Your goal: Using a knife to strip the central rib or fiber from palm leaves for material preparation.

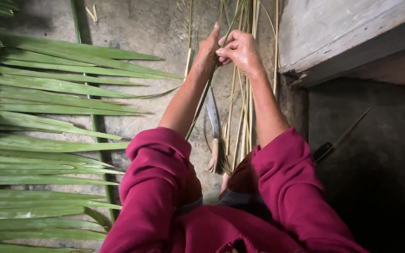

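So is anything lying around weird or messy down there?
A curved knife lies bare on the concrete floor between the person's arms, its blade among loose pale leaf ribs. A second dark-handled blade lies off alone at the right. Nothing looks spilled or broken.

Concrete floor (141, 28): palm leaves (48, 112), perhaps knife (213, 126)

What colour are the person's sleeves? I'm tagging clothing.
Magenta-red sleeves, plain with no pattern, pushed up above the elbows; seen in the head view.

Grey concrete floor (141, 28); wooden ledge (343, 33)
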